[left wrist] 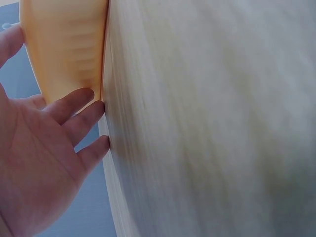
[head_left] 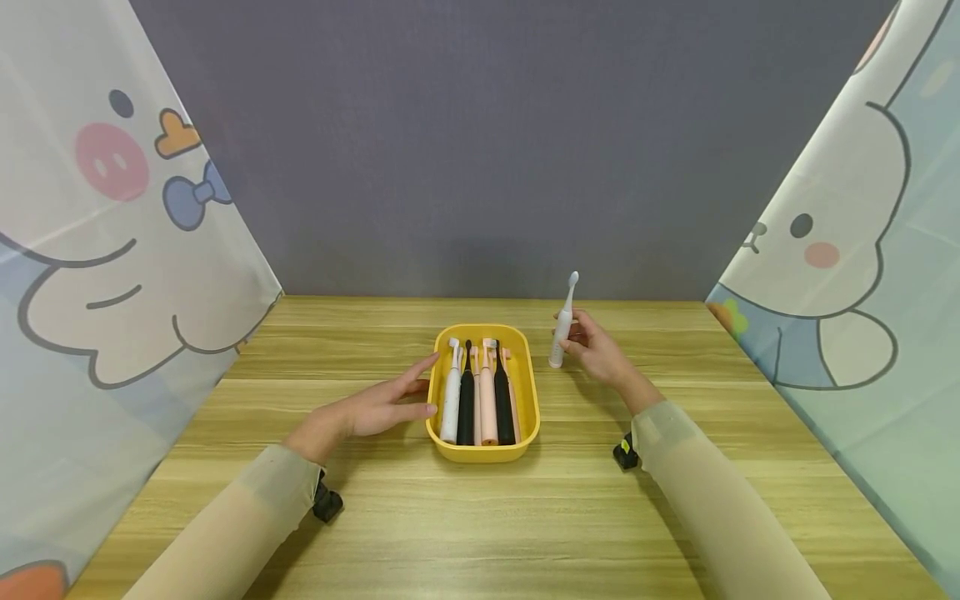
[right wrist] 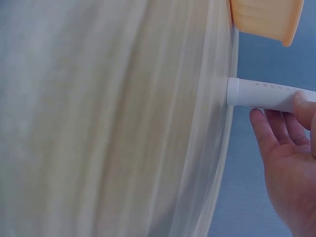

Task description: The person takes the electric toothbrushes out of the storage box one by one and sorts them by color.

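A white electric toothbrush (head_left: pixel 562 329) stands nearly upright, head up, to the right of a yellow tray (head_left: pixel 534 392). My right hand (head_left: pixel 602 357) grips its handle between thumb and fingers; in the right wrist view the base of the handle (right wrist: pixel 261 94) meets the tabletop or sits very close to it. Beside the tray's left wall is my left hand (head_left: pixel 378 407), fingers spread and fairly straight, thumb and fingertips at the wall. Inside the tray several electric toothbrushes lie side by side, heads away from me: a white one (head_left: pixel 452 404), black ones (head_left: pixel 466 407) and pink ones (head_left: pixel 487 408).
The wood-grain table (head_left: pixel 480 525) reaches back to a grey panel (head_left: pixel 480 150). Cartoon-printed sheets stand along the left (head_left: pixel 150 292) and right (head_left: pixel 840 283) sides. Black wrist devices (head_left: pixel 327 502) show below both sleeves.
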`<state>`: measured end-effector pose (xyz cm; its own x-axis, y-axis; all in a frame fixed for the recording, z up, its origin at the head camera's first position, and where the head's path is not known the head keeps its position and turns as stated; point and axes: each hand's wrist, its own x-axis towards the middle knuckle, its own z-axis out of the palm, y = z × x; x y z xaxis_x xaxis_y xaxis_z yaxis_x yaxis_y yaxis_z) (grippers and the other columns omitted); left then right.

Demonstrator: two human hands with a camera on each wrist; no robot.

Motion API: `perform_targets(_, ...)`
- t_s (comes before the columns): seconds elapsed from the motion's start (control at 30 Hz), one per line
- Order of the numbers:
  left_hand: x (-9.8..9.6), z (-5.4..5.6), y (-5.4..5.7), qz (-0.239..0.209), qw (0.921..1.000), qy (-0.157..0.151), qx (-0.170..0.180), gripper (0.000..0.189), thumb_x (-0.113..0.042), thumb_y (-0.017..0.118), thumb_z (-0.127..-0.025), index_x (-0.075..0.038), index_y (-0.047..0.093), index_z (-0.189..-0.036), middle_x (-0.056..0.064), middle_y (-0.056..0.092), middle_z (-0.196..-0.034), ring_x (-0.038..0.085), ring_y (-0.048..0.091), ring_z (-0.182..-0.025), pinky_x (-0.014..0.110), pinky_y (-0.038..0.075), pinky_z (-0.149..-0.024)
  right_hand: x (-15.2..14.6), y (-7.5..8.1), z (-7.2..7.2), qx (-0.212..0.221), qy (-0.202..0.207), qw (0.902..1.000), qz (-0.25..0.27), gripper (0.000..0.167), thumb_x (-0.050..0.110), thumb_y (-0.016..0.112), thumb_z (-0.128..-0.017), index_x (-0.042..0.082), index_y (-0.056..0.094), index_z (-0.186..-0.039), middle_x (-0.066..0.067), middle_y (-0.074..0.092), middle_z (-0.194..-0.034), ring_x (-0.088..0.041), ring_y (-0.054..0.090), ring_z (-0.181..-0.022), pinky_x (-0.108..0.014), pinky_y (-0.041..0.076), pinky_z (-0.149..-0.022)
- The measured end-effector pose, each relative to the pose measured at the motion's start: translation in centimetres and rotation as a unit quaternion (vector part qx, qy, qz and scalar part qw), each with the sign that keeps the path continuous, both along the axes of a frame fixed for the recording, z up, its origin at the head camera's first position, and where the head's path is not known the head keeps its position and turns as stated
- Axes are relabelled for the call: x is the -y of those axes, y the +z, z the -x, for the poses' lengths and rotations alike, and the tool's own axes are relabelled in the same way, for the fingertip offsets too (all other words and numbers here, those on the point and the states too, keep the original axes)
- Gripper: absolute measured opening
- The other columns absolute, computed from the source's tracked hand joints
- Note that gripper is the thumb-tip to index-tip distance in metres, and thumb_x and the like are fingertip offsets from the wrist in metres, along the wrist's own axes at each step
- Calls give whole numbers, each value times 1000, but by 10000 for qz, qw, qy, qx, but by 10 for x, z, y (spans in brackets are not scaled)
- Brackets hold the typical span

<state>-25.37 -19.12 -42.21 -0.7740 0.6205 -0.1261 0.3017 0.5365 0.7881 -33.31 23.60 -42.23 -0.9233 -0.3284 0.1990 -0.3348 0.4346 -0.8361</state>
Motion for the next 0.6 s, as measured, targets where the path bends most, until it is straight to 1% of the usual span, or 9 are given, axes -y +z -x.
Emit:
perform_targets(0.23,0,0,0,6,10000,25,9,95,-50,62,-111,-30,-3,-179,25,33,-177,44,32,-165,72,22,-133,0,1,-1,63,24,9999,78,52,-3,54,-112,-3,39,-162,-38,57,-150,-54,58,-139,-68,45,-121)
perform_targets(0.6,0,-2,1,3,10000,57,42,95,-50,62,-111,-33,-3,-178,26,33,-177,45,32,-165,71,22,-133,0,2,-3,63,-43,10000,0,54,-2,54,-113,2,39,-164,-35,58,-147,-53,59,-138,-67,46,-121)
